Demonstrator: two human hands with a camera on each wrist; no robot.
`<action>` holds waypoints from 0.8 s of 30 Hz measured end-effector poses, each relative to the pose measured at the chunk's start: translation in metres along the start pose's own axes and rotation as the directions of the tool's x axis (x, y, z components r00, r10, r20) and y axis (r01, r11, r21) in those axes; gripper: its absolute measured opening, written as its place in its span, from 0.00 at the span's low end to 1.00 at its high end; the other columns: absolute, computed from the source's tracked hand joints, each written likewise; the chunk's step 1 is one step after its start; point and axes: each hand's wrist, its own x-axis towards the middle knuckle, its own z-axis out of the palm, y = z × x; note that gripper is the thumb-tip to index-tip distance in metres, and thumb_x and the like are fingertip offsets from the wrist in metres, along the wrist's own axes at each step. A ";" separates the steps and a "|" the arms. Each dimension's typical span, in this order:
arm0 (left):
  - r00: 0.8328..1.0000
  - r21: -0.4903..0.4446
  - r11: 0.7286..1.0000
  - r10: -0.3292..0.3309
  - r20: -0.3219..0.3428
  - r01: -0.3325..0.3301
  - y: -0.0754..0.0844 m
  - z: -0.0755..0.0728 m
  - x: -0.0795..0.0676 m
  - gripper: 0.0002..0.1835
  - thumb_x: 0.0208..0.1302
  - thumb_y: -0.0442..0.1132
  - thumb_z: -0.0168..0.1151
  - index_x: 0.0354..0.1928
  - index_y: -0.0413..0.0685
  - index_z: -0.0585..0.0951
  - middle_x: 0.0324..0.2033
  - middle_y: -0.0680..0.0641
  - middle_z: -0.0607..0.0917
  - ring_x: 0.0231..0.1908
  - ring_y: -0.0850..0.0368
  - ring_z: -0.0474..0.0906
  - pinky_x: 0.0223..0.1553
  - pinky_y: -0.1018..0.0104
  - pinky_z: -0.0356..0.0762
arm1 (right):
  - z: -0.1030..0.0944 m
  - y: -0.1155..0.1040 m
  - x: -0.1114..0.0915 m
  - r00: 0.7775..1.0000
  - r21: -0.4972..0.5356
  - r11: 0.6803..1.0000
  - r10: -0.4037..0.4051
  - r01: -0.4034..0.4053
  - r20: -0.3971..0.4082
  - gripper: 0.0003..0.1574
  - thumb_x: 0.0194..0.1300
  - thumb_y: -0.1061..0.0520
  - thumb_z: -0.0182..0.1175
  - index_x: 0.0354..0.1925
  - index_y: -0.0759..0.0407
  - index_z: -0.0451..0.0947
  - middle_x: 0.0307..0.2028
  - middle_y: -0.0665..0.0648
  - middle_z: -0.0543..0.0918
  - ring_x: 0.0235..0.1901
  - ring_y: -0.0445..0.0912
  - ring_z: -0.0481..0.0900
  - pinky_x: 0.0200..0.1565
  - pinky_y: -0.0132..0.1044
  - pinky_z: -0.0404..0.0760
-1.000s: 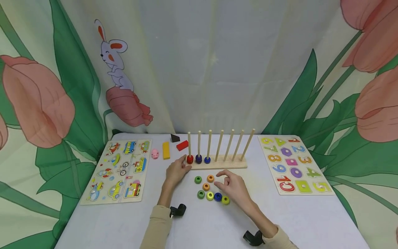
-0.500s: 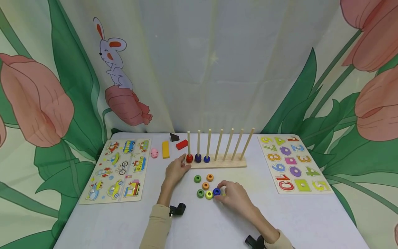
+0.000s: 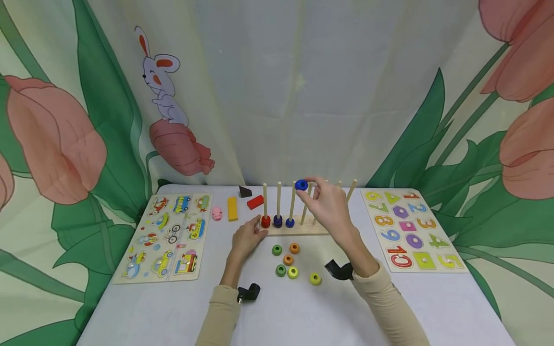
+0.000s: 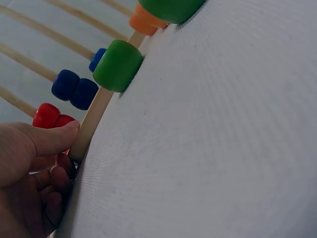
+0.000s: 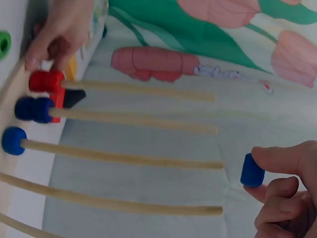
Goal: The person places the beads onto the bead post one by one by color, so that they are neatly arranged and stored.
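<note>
My right hand [image 3: 331, 209] pinches a blue bead [image 3: 301, 185] between thumb and fingers, raised close to the tips of the third and fourth pegs. In the right wrist view this bead [image 5: 252, 171] is apart from the peg ends. My left hand [image 3: 246, 239] grips the left end of the wooden peg rack [image 3: 303, 231], thumb along its front edge. Red beads [image 3: 266, 221] sit on the first peg, dark blue beads [image 3: 278, 221] on the second, and one blue bead [image 3: 290, 223] on the third. The right hand partly covers the pegs to the right.
Loose green [image 3: 277, 250], orange [image 3: 295, 248] and yellow beads [image 3: 315, 278] lie in front of the rack. A vehicle puzzle board [image 3: 149, 230] is at left, a number board [image 3: 413, 226] at right. A yellow block [image 3: 232, 209], red block [image 3: 255, 202] and pink pig [image 3: 217, 213] lie behind.
My right hand has come down to the loose beads, picked up the blue one and lifted it up to the peg tips. My left hand has stayed at the rack's left end.
</note>
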 end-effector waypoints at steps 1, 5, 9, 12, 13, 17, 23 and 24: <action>1.000 -0.002 1.000 -0.001 -0.001 0.001 0.000 0.000 0.000 0.35 0.59 0.50 0.67 0.67 0.48 0.69 0.18 0.51 0.72 0.18 0.56 0.66 0.22 0.65 0.60 | 0.000 0.000 0.006 1.000 -0.003 1.000 -0.003 0.003 -0.006 0.24 0.60 0.47 0.66 0.50 0.58 0.79 0.12 0.48 0.68 0.09 0.43 0.62 0.14 0.36 0.58; 1.000 0.001 1.000 -0.009 -0.005 0.009 0.001 0.000 -0.002 0.35 0.58 0.49 0.67 0.67 0.48 0.69 0.18 0.51 0.72 0.18 0.56 0.65 0.21 0.65 0.59 | 0.005 0.002 0.021 0.999 -0.013 1.000 0.028 -0.027 0.041 0.23 0.61 0.47 0.65 0.50 0.58 0.79 0.12 0.49 0.70 0.10 0.43 0.62 0.13 0.35 0.58; 1.000 0.005 1.000 -0.005 -0.004 0.005 0.003 -0.001 -0.002 0.35 0.59 0.49 0.67 0.67 0.48 0.69 0.18 0.51 0.73 0.18 0.56 0.65 0.21 0.65 0.59 | 0.012 0.005 0.025 0.995 -0.042 0.998 0.055 -0.052 0.089 0.23 0.61 0.46 0.65 0.50 0.58 0.79 0.11 0.49 0.70 0.10 0.43 0.64 0.13 0.35 0.58; 1.000 0.008 1.000 0.000 -0.002 0.000 0.005 -0.001 -0.001 0.35 0.59 0.50 0.66 0.67 0.49 0.68 0.19 0.51 0.73 0.19 0.57 0.65 0.22 0.64 0.59 | 0.015 0.007 0.023 0.994 -0.020 0.998 0.062 -0.060 0.087 0.24 0.61 0.46 0.64 0.51 0.58 0.79 0.11 0.49 0.69 0.09 0.43 0.62 0.13 0.35 0.57; 1.000 0.010 1.000 0.000 -0.001 0.000 0.006 -0.001 -0.001 0.35 0.60 0.50 0.66 0.67 0.49 0.68 0.19 0.51 0.73 0.19 0.57 0.65 0.22 0.64 0.59 | 0.016 0.008 0.021 0.995 -0.001 0.998 0.059 -0.059 0.080 0.24 0.61 0.47 0.64 0.51 0.58 0.79 0.11 0.49 0.69 0.09 0.43 0.62 0.12 0.35 0.58; 1.000 0.020 1.000 -0.004 -0.001 0.004 0.006 -0.001 0.000 0.35 0.59 0.50 0.66 0.67 0.49 0.69 0.19 0.51 0.73 0.19 0.57 0.65 0.23 0.64 0.60 | 0.016 0.011 0.006 0.998 0.080 0.996 0.040 -0.044 0.049 0.22 0.62 0.50 0.64 0.52 0.58 0.77 0.11 0.50 0.68 0.08 0.44 0.59 0.12 0.35 0.57; 1.000 0.008 1.000 -0.011 0.001 0.011 0.006 -0.002 -0.001 0.35 0.59 0.49 0.67 0.67 0.48 0.70 0.19 0.51 0.73 0.19 0.56 0.65 0.22 0.64 0.59 | 0.024 0.026 -0.037 0.985 0.121 0.986 0.099 -0.116 0.139 0.18 0.60 0.51 0.66 0.48 0.54 0.79 0.10 0.48 0.65 0.09 0.40 0.58 0.13 0.32 0.56; 1.000 0.010 1.000 -0.009 0.002 0.009 0.006 -0.001 -0.001 0.35 0.59 0.49 0.67 0.67 0.48 0.69 0.19 0.51 0.73 0.19 0.56 0.65 0.22 0.64 0.59 | 0.026 0.031 -0.046 0.977 0.122 0.982 0.125 -0.147 0.171 0.18 0.60 0.51 0.67 0.48 0.53 0.79 0.10 0.48 0.66 0.09 0.40 0.58 0.13 0.32 0.56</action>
